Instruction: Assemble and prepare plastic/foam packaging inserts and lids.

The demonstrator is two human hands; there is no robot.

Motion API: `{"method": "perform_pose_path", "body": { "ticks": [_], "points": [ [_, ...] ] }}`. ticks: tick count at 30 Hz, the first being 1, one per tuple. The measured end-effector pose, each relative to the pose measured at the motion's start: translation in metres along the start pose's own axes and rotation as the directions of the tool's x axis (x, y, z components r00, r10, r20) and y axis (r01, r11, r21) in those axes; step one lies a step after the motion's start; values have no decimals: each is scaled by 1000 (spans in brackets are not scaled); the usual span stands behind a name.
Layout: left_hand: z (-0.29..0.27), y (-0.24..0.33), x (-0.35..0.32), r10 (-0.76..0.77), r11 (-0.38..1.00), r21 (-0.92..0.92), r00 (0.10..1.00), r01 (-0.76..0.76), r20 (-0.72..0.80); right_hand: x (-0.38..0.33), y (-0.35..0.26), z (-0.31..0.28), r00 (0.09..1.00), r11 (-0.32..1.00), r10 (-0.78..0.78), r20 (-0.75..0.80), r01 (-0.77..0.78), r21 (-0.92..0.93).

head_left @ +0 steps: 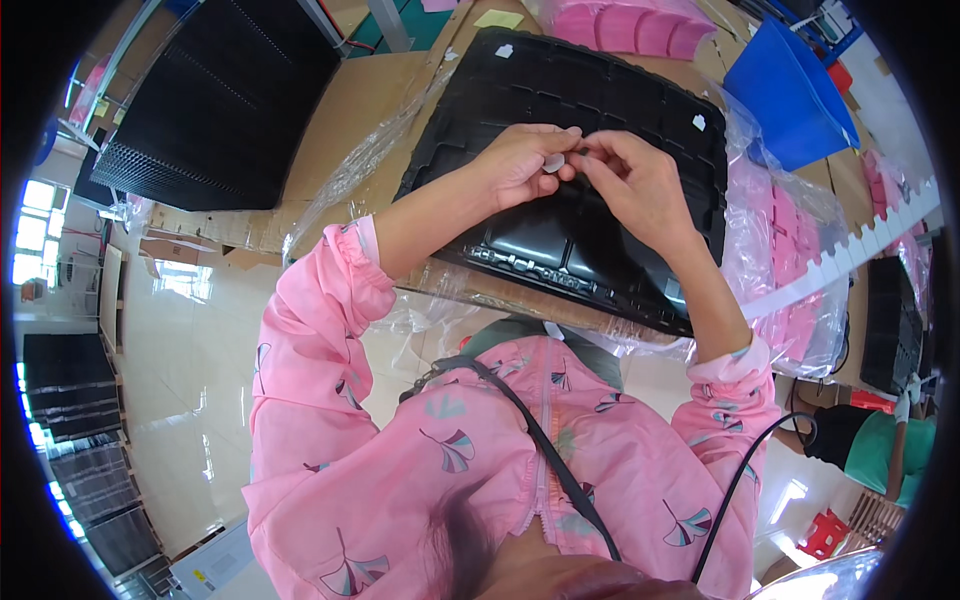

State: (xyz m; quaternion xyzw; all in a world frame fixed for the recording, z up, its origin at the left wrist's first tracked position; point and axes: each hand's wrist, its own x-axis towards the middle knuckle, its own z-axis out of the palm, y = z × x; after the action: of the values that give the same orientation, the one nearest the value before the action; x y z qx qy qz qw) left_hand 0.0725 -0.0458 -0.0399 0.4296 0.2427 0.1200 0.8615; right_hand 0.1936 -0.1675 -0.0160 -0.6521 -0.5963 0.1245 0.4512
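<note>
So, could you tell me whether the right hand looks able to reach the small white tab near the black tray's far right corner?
Probably yes. The right hand hovers over the black tray, and the white tab lies uncovered just beyond it, with nothing between. Both hands pinch a small white piece, though, so the fingers are occupied.

I work in a factory assembly hall: my cardboard-covered bench carries a black moulded tray, stacks of black trays, bags of pink parts, and a shiny tiled floor below.
</note>
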Motion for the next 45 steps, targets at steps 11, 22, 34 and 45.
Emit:
{"method": "perform_pose_path", "body": {
  "ticks": [11,22,34,45],
  "points": [
    [-83,100,86,654,71,963,741,-262,153,-34,57,-52,997,996,57,-47,-60,-60],
    [-115,108,139,457,-402,902,819,-159,347,-44,66,-50,997,992,21,-79,-30,-119],
    [-103,115,139,372,-461,885,890,-69,263,-43,64,-51,996,993,44,-83,-52,-103],
    [-116,112,138,421,-413,896,838,-162,346,-44,62,-51,994,993,72,-83,-79,-91]
  ]
}}
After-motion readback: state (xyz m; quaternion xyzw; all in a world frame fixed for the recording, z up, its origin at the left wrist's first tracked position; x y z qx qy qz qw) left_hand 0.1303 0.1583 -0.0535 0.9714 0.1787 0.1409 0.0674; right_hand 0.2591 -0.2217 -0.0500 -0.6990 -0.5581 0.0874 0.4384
